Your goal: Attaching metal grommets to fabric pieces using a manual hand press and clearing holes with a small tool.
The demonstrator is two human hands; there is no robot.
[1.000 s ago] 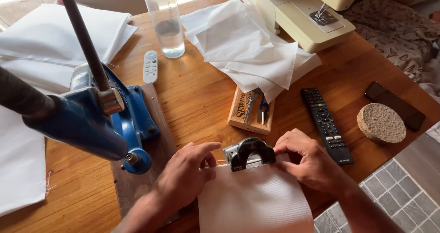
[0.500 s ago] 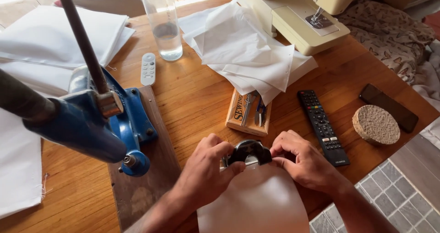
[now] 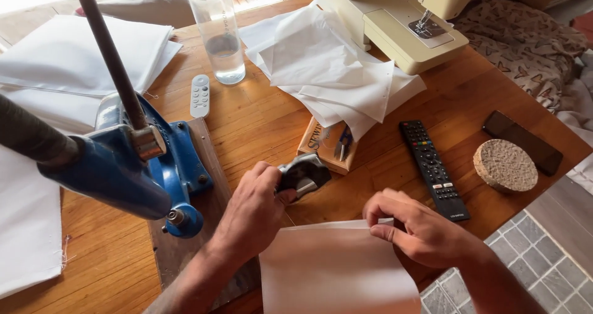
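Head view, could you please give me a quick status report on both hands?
Left hand grips black metal hand tool. Right hand pinches white fabric piece at its top edge. Blue press stands left.

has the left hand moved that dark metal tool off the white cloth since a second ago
Yes. The left hand has carried the dark tool off the white cloth, toward the wooden tray.

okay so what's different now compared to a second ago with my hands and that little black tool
Your left hand has lifted the black tool off the white fabric piece and drawn it up and left, keeping its grip. Your right hand let go of the tool and now pinches the fabric's top edge. The blue press, black remote and water bottle stayed put.
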